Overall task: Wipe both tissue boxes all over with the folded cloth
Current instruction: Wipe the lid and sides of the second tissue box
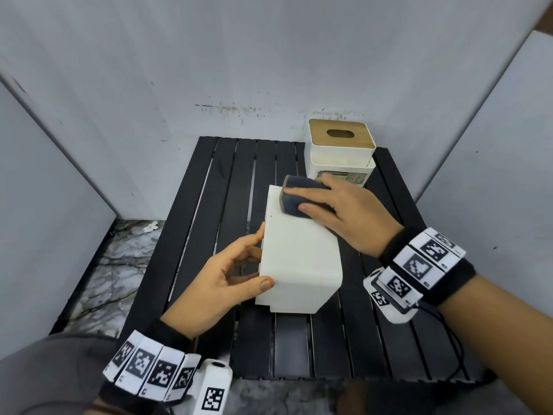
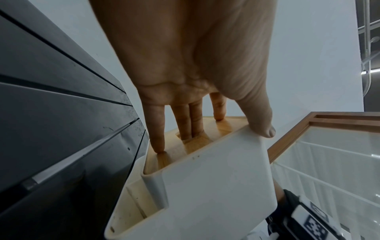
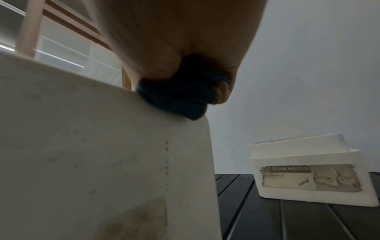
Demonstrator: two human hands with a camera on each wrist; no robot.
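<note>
- We hold the near tissue box (image 1: pixel 299 259) tipped on its side on the black slatted table (image 1: pixel 209 205), a plain white face turned up.
- Our left hand (image 1: pixel 221 280) steadies it from the left: the thumb lies on the near upper edge, and the left wrist view shows the fingers (image 2: pixel 156 129) reaching onto the box's wooden lid (image 2: pixel 222 128), two of them going into its slot.
- Our right hand (image 1: pixel 344 211) presses the folded dark blue cloth (image 1: pixel 296 199) flat on the far end of the upturned face, fingers stretched over the cloth's top and the thumb along its near side.
- In the right wrist view the cloth (image 3: pixel 180 97) sits right at the box's upper edge, bunched under the palm.
- The second tissue box (image 1: pixel 341 154) stands upright at the far right of the table, just beyond our right hand, with its wooden lid (image 1: pixel 341 134) and oval slot on top and a worn "TISSUE HOLDER" label (image 3: pixel 310 177) on the face toward us.
- Grey partition walls (image 1: pixel 269 55) close in the table on three sides.
</note>
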